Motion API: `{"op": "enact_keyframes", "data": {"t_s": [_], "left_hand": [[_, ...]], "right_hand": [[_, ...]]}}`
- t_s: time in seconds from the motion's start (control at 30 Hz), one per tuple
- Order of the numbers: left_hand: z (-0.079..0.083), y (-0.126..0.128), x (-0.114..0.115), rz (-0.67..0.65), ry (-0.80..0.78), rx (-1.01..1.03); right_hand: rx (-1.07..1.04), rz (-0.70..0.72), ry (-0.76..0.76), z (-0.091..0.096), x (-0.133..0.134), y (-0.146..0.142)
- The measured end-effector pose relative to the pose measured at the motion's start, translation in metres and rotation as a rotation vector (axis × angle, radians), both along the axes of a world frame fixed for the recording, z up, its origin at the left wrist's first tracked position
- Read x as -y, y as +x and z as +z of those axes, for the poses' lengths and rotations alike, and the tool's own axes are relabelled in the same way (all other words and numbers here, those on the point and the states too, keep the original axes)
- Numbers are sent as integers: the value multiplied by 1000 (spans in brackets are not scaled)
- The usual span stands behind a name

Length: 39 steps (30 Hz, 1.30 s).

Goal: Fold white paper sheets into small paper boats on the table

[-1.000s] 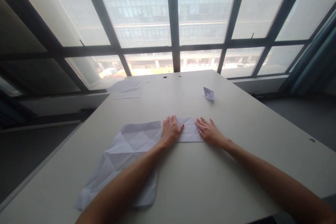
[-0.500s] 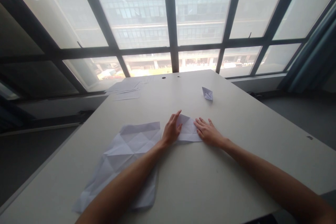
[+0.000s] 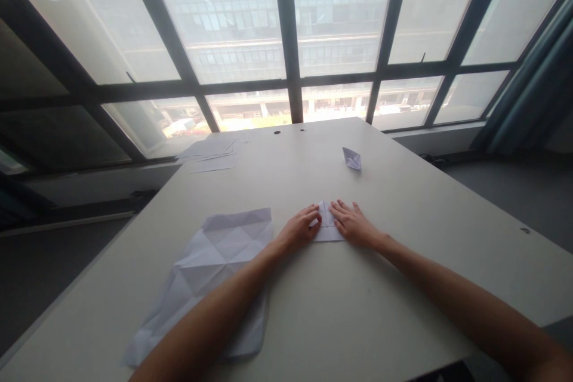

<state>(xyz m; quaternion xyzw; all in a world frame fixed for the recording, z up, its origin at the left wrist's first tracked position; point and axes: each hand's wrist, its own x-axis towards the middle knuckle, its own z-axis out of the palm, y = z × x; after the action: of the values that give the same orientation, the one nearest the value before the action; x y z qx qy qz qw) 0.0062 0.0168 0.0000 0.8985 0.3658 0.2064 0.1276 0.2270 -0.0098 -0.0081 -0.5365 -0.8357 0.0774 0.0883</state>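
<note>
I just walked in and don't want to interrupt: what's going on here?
Someone is handling a small folded sheet on the white table, left hand curled at one side, right hand lying flat on the other. A larger creased sheet lies partly hidden by the left forearm; a folded paper shape sits farther back.

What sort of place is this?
Probably an office or meeting room, though that's a guess: a large white table stands before tall dark-framed windows, with a curtain at the right.

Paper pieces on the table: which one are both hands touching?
The small folded sheet, partly under left hand and right hand; the creased sheet, loose sheets and boat-shaped paper touch neither hand.
</note>
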Motion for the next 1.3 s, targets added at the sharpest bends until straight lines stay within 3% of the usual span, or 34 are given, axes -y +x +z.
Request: {"op": "enact_keyframes", "data": {"t_s": [0.2,0.67,1.3], "left_hand": [[2,-4,0,-82,-6,-95],[6,-7,-3,-181,5,-93],[5,-2,-2,-254,206,-104]], "right_hand": [[-34,37,-11,2,0,1],[-42,84,-1,4,0,4],[-283,155,60,3,-6,5]]}}
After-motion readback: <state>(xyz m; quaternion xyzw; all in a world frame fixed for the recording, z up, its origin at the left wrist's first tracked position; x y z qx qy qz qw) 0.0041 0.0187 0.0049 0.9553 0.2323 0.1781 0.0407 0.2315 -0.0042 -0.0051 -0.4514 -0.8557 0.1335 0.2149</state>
